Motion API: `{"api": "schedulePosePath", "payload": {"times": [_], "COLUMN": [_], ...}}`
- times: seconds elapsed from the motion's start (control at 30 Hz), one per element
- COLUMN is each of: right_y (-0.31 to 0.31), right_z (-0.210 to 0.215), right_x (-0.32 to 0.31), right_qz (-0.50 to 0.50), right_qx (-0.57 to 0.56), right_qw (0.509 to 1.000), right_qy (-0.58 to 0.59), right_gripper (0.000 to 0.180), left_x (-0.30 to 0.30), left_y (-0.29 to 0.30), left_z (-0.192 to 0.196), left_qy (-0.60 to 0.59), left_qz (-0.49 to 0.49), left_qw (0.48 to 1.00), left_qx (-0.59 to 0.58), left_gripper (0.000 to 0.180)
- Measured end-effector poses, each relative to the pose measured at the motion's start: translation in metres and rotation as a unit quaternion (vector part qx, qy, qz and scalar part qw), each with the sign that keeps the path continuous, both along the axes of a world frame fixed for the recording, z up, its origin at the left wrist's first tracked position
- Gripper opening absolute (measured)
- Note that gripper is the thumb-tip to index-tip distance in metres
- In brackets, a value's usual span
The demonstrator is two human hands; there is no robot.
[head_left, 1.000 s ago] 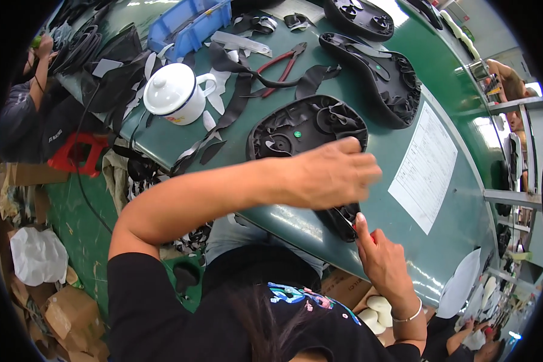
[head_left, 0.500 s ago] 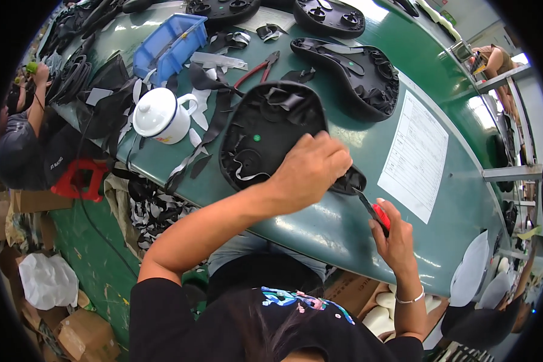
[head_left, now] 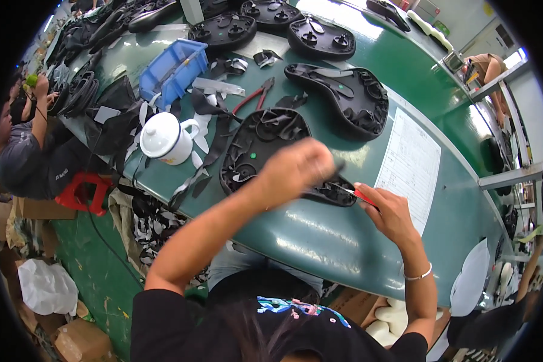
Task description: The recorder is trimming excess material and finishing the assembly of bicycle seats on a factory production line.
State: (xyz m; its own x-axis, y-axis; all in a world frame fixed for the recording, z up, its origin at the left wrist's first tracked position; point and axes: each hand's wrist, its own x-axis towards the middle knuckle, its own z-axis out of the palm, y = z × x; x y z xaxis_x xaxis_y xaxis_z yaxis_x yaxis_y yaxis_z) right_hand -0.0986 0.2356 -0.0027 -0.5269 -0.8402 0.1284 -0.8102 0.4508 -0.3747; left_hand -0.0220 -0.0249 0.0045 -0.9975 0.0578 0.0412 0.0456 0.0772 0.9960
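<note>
A black bicycle saddle (head_left: 265, 146) lies underside up on the green table, its wide end away and its nose toward my right hand. My left hand (head_left: 298, 166) is over the saddle's near part, fingers bent together and blurred by motion. A dark flap (head_left: 339, 167) shows beside its fingertips; whether it is held is unclear. My right hand (head_left: 385, 208) grips a red-handled cutting tool (head_left: 363, 196), thumb along the handle. Its thin metal tip reaches the saddle nose (head_left: 335, 193). Loose dark cover material is bunched inside the saddle's rim.
Beyond lie another upturned saddle (head_left: 350, 99), red-handled pliers (head_left: 256, 96) and a blue bin (head_left: 174, 71). A white lidded mug (head_left: 168, 139) stands left among black scraps. A printed sheet (head_left: 409, 166) lies right. Another person (head_left: 27, 142) sits at the far left.
My left hand has lifted slightly and swung away from the saddle's edge, now blurred. My right hand has moved up, turning the cutting tool flatter against the nose. The view has shifted a little.
</note>
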Motion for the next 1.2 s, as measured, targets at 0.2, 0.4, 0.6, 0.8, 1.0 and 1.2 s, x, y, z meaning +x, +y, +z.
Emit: {"api": "schedulePosePath", "payload": {"times": [0.2,0.4,0.6,0.8,1.0,1.2], "right_y": [-0.023,-0.023,-0.012,-0.019,-0.019,-0.013], "right_z": [-0.017,-0.013,-0.015,-0.015,-0.024,0.000], "right_x": [0.022,0.094,0.079,0.086,0.089,0.054], "right_qz": [-0.187,-0.107,-0.328,-0.345,-0.223,-0.045], "right_qx": [-0.118,-0.139,-0.341,-0.329,-0.205,-0.097], "right_qw": [0.954,0.921,0.822,0.816,0.910,0.993], "right_qy": [-0.204,-0.347,-0.319,-0.325,-0.282,-0.048], "right_gripper": [0.034,0.033,0.035,0.043,0.042,0.058], "left_x": [0.093,0.086,0.048,0.038,0.048,0.014], "left_y": [0.052,-0.004,-0.050,-0.030,-0.040,-0.061], "left_z": [-0.039,-0.047,0.016,-0.018,-0.015,0.023], "left_qy": [-0.261,-0.233,0.029,0.108,-0.223,-0.238], "left_qz": [0.025,0.375,-0.031,0.417,0.215,0.081], "left_qw": [0.902,0.881,0.874,0.841,0.942,0.968], "left_qx": [0.342,0.171,-0.484,-0.327,0.131,0.006], "left_gripper": [0.043,0.039,0.034,0.023,0.058,0.052]}}
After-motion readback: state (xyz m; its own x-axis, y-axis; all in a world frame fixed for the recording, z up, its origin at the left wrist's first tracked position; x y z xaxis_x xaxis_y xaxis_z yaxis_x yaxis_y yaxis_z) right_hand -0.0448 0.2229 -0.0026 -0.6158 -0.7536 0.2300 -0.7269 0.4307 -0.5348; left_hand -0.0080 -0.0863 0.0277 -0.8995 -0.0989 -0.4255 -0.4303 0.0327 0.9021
